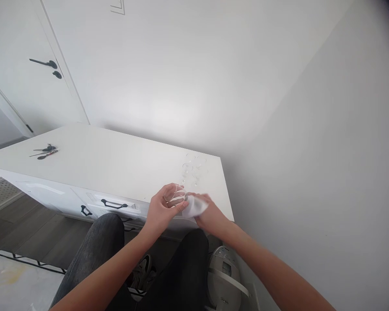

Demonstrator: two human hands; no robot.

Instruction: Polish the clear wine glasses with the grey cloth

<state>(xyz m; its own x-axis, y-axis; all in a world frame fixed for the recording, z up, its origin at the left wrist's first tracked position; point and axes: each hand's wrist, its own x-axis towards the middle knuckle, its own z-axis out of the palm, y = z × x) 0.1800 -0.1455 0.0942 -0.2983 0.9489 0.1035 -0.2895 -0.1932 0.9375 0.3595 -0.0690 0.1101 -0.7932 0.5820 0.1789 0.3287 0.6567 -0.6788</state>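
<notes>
My left hand (164,209) is wrapped round a clear glass (175,194), tilted on its side over the front edge of the white cabinet top (110,155). A white cloth or tissue (194,207) is bunched in my right hand (209,211), slightly blurred, close against the right end of the glass. Just beyond both hands stand several clear glasses (192,167) on the cabinet top, so see-through that their exact shapes are hard to make out.
Some dark-handled tools (48,150) lie at the cabinet top's far left. The wall (194,77) rises behind the cabinet. Black drawer handles (114,204) stick out in front. A beige rice cooker (224,276) stands low beside my right leg. A door (22,39) is at left.
</notes>
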